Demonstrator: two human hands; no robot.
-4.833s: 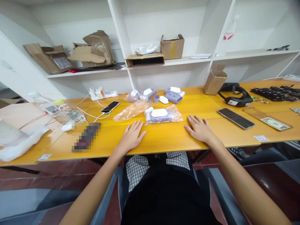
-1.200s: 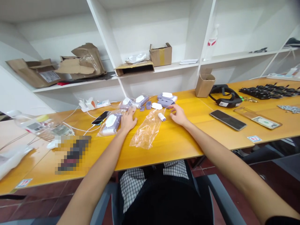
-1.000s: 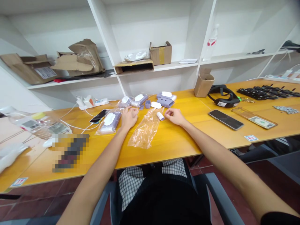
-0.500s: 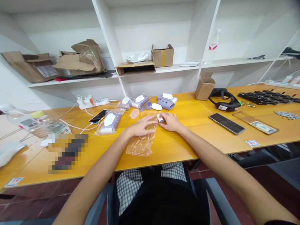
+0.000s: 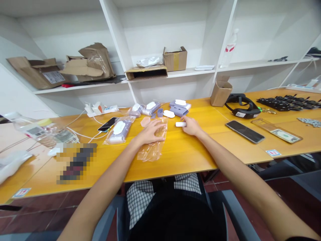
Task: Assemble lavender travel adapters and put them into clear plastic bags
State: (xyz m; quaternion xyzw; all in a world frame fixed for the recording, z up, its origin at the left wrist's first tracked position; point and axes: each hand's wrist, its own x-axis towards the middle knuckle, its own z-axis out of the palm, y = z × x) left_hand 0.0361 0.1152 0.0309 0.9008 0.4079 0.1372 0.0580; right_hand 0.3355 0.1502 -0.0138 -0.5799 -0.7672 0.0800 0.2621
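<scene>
"What's nearest?"

"A thin, clear plastic bag [image 5: 150, 154] on the yellow wooden worktop [image 5: 185, 154], under the left hand [image 5: 150, 132], fingers spread wide."

"And the right hand [image 5: 192, 126]?"

"It pinches a small white roll [image 5: 180, 124] at its nine o'clock. Farther off, ten o'clock from the roll, lies a flat white oval piece [image 5: 169, 114]."

"What could go wrong?"

"The roll may slip away, since only one end looks held. The bag might crumple if pushed."
</scene>
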